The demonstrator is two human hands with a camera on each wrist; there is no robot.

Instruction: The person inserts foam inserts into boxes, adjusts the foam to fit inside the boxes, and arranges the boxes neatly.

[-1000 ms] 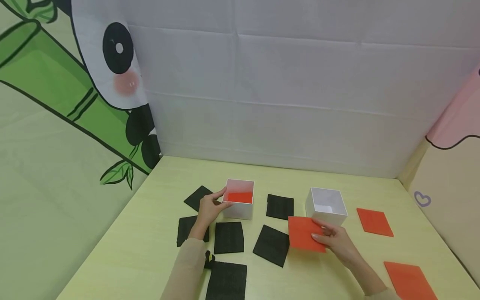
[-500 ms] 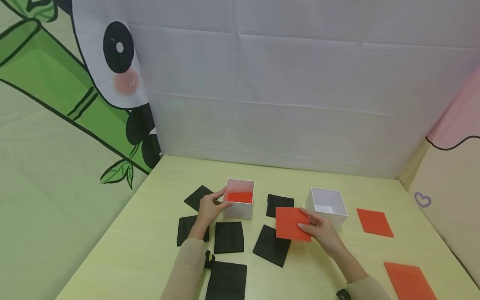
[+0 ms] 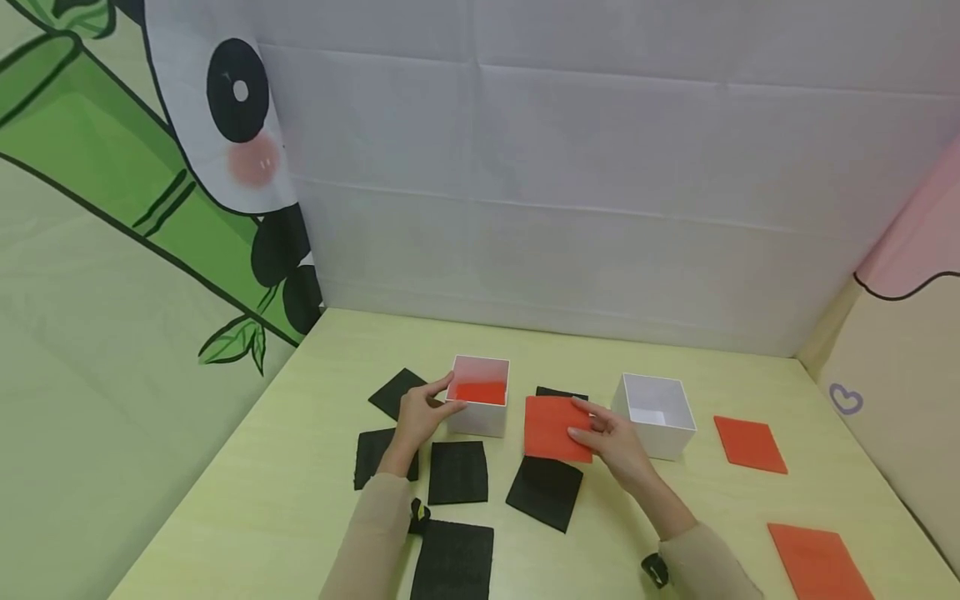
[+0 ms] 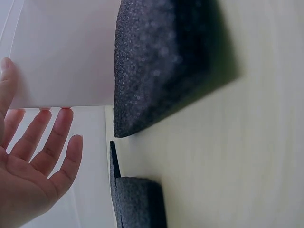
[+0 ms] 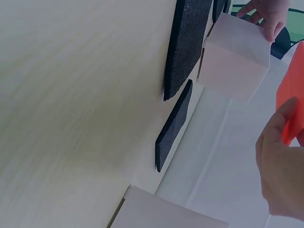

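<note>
Orange sheet mostly hides a black square; boxes flank both.

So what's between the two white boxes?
In the head view, the red square that the right hand pinches, and a black square partly hidden behind it.

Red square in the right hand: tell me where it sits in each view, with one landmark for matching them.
Head: the red square is right of centre, in the lower half.
Left wrist: not in the picture.
Right wrist: at the right edge, mostly in the upper half, partly cut off.
Shared landmark: the white box held by the left hand, just below centre, upper left and upper right respectively.
</note>
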